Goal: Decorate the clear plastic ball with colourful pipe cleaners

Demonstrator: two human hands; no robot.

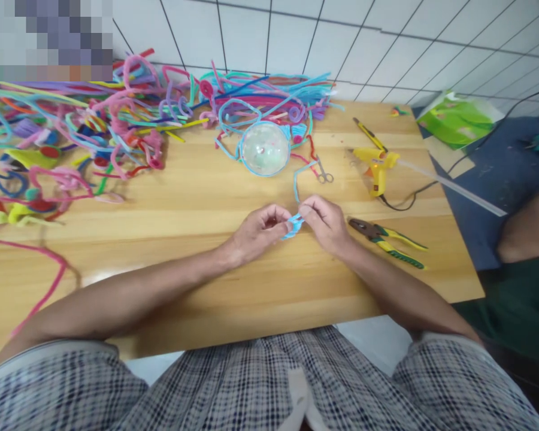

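Pipe cleaner (291,229) of light blue colour, gathered into a small bunch, is between the two hands of the person, above the middle part of the wooden table (184,218), between its near edge and its far edge. The left hand (267,230) has a narrow grip: its thumb and fingers pinch this bunch from the left side. The right hand (326,224) is also narrow, with the thumb and the forefinger pressed together on the upper end of the bunch. From the right hand a thin blue strand (295,182) goes toward the far edge and bends near the small scissors (326,177); whether it touches them, I cannot tell. Beyond the hands stands a clear ball (265,149) with blue around its rim. Along the far edge, up to the left, lies a big tangled heap of coloured pipe cleaners (139,129), mostly pink, blue and purple. Nearer to the right edge I see the pliers (386,239), just beside the right wrist, with handles apart. Behind them are a yellow glue gun (378,170) with a black cord (402,208), and a yellow cutter knife (369,134) close to the far right corner. Past the right edge is another person (527,230), partly in view.
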